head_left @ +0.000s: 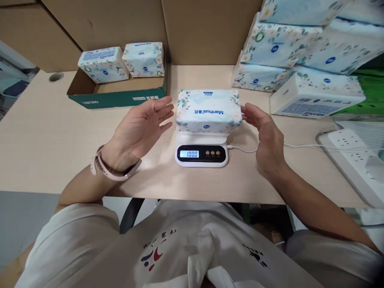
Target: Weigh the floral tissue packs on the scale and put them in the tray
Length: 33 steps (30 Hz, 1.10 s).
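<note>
A pack of tissues [209, 111], pale blue with a flower print, lies on a white digital kitchen scale [201, 163]. The scale's lit display [189, 154] shows digits that look like 100.0. To the left of the pack, my left hand [142, 126] is held open, palm towards it, with a small gap between. My right hand [265, 138] is open at the pack's right end; its fingertips are close to that end, and whether they touch it I cannot tell. A wristband [112, 170] is on my left wrist.
A green-sided cardboard tray [120, 101] at the back left holds two tissue packs. More tissue packs [276, 46] are stacked at the back right. From the scale a white cable [244, 150] runs right, past a power strip [354, 154]. Cardboard panels [210, 32] stand behind.
</note>
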### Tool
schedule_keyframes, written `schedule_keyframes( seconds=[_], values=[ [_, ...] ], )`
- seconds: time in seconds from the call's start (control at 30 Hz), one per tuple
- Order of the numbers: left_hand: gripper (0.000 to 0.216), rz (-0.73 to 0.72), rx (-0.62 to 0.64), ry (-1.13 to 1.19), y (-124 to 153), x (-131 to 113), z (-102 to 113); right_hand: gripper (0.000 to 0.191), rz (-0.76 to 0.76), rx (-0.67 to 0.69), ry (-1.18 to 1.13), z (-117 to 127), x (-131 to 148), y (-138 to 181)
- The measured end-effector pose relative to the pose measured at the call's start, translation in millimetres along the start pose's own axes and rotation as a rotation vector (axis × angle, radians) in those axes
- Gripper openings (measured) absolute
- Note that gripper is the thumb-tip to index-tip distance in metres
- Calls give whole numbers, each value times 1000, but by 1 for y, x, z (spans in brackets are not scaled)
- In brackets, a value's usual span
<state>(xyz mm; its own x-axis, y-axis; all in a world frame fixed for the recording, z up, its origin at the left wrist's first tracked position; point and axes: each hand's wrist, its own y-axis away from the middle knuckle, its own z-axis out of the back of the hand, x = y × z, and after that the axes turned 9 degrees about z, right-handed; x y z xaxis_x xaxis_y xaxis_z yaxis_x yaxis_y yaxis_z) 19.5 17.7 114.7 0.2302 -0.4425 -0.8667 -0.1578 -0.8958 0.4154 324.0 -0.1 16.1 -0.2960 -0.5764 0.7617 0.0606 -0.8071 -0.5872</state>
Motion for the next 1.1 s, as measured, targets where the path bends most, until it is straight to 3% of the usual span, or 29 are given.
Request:
schedule_keyframes(
  seconds=[0.17,0.63,0.97,1.1],
  values=[
    [22,19,-30,-21,-5,3,1,59,-4,6,43,1,1,-1],
    [16,9,-86,-57,-3,-12,10,65,-36,-83,84,4,-7,-7],
    [28,6,-130,-85,-7,-10,8,59,22,-64,33,6,-14,-4],
    [23,9,-126,-99,-6,-11,7,57,10,-53,18,6,-14,-2]
  ],
)
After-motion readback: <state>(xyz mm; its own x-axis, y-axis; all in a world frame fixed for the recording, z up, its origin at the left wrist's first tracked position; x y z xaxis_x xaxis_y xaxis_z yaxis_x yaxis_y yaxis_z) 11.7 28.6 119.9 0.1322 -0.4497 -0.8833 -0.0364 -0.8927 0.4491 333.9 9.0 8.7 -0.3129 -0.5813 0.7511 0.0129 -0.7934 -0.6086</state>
